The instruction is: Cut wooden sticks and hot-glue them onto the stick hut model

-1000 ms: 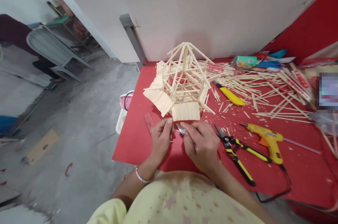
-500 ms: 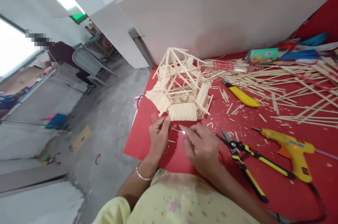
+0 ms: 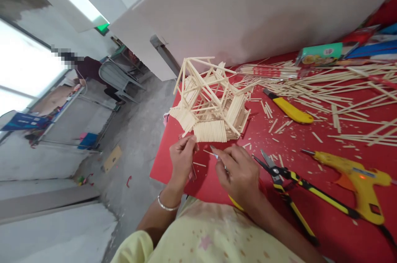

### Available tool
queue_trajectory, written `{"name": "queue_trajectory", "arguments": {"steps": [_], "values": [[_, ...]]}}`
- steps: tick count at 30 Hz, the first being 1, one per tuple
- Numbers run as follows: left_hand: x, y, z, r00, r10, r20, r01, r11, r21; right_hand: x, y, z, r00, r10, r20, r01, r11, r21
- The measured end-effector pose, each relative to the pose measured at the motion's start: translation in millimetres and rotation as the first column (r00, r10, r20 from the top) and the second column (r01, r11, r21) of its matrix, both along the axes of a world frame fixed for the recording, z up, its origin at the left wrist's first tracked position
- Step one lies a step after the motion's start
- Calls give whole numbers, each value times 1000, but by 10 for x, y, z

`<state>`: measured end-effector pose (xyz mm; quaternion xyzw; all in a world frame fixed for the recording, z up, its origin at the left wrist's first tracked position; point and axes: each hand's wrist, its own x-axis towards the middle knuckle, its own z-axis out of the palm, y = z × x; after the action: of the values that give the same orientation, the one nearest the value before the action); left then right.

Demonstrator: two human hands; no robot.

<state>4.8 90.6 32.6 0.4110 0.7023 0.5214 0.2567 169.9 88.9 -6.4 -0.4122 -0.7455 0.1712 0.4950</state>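
Note:
A house-like frame of thin wooden sticks stands on the red tabletop, with slatted panels around its lower part. Just in front of its near panel, my left hand is closed in a pinch. Anything between those fingertips is too small to make out. To its right, my right hand is closed around a small tool with a pointed metal tip, most of it hidden by the fingers. A yellow curved part shows below that hand. Short stick pieces lie between the hands.
Right of my hands lie cutting pliers, a yellow glue gun and a yellow utility knife. Loose sticks and packets cover the back right. A white board stands behind. Another person sits far left.
The view has shifted a little, and the far tools sit further right in it. My left hand's fingertips are slightly lower against the front panel. Both hands stay closed.

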Motion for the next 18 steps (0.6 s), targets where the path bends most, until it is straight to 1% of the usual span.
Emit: {"name": "queue_trajectory", "arguments": {"steps": [3, 7, 10, 13, 18], "values": [[0, 1, -20, 1000, 13, -4, -13, 1000, -8, 17, 3, 5, 1000, -1, -5, 1, 1000, -12], [26, -4, 0, 999, 13, -49, -14, 1000, -15, 44, 9, 17, 1000, 0, -5, 0, 1000, -26], [60, -8, 25, 995, 44, -86, -44, 999, -2, 52, 10, 21, 1000, 5, -9, -5, 999, -33], [88, -15, 37, 991, 48, -124, -47, 999, 12, 49, 9, 19, 1000, 8, -15, -8, 999, -36], [121, -16, 34, 987, 68, -146, -63, 997, 36, 56, 0, 8, 1000, 14, -14, -15, 998, -53]]}}
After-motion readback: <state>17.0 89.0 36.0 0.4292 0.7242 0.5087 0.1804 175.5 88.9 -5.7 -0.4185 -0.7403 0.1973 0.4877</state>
